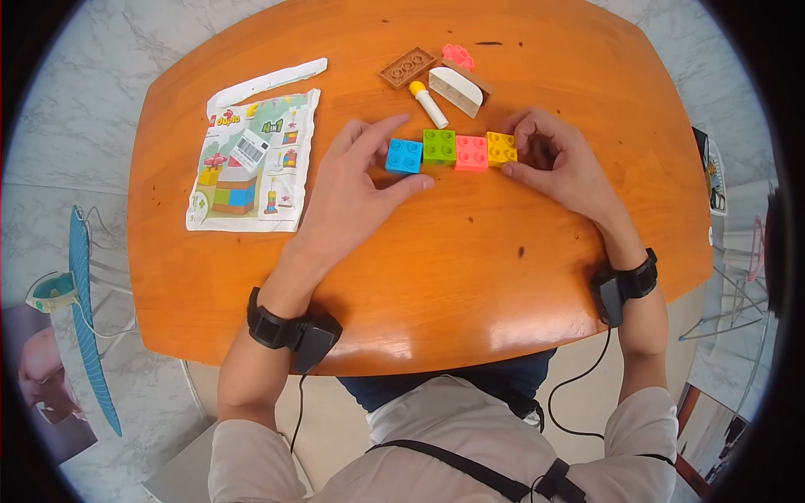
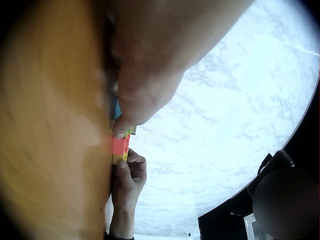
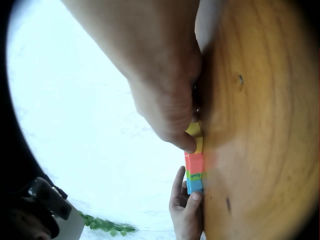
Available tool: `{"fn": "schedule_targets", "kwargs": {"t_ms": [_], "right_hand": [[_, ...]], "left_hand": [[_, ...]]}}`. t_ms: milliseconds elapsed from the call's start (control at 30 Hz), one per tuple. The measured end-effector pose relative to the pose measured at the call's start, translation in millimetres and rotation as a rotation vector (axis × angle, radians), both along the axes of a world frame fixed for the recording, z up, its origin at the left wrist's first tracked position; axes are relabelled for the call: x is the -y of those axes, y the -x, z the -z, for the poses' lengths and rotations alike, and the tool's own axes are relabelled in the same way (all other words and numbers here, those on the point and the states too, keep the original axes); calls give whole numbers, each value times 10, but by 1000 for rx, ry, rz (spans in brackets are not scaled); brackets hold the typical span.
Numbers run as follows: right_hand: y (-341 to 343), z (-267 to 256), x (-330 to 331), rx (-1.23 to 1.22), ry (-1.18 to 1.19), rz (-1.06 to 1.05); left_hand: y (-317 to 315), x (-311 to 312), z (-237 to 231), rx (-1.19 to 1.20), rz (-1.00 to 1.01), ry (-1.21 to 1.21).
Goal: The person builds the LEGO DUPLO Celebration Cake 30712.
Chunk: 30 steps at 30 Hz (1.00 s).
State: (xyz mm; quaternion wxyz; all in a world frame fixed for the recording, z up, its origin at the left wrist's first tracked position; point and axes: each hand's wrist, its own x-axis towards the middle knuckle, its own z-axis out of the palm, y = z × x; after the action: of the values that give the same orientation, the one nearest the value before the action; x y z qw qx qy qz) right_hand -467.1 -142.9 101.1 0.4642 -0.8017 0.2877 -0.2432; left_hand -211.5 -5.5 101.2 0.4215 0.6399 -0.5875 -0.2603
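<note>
Four-stud toy building bricks stand in a slightly uneven row on the table: a blue brick (image 1: pixel 404 157), a green brick (image 1: pixel 438 147), a pink brick (image 1: pixel 471 153) and a yellow brick (image 1: pixel 502 148). My right hand (image 1: pixel 560 159) pinches the yellow brick at the row's right end between thumb and curled fingers. Around the blue brick at the other end, my left hand (image 1: pixel 352 184) is spread, its index finger beyond the far side and its thumb along the near side. A number marking shows on the green brick's side (image 3: pixel 195 176) in the right wrist view.
Behind the row lie a brown brick (image 1: pixel 407 67), a white curved brick (image 1: pixel 455 90), a candle-like piece (image 1: pixel 429 105) with a yellow top and a pink flower piece (image 1: pixel 458 57). A Duplo bag (image 1: pixel 251 163) and its torn strip (image 1: pixel 268 82) lie at left on the wooden table (image 1: pixel 419 277).
</note>
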Motion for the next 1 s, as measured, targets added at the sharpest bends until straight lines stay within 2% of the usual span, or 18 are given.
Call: {"fn": "schedule_targets", "kwargs": {"t_ms": [67, 200, 267, 367, 500, 567, 767, 867, 1000], "right_hand": [[17, 52, 37, -10, -17, 17], [6, -90, -25, -36, -17, -6], [-8, -151, -58, -81, 125, -53], [21, -87, -4, -105, 98, -79], [-6, -74, -16, -114, 167, -33], [2, -64, -16, -136, 39, 37], [-28, -37, -37, -123, 5, 102], [-36, -31, -26, -105, 10, 92], [-6, -41, -29, -98, 22, 66]], "left_hand": [[-5, -16, 14, 175, 68, 91], [-63, -2, 34, 180, 117, 91], [-71, 8, 20, 103, 102, -23], [-54, 30, 76, -34, 2, -20], [-49, 19, 105, 98, -83, 46], [-55, 27, 122, 30, -98, -7], [-38, 8, 94, 59, 98, 104], [-42, 10, 39, -21, 77, -19], [-33, -9, 38, -52, 73, 8]]}}
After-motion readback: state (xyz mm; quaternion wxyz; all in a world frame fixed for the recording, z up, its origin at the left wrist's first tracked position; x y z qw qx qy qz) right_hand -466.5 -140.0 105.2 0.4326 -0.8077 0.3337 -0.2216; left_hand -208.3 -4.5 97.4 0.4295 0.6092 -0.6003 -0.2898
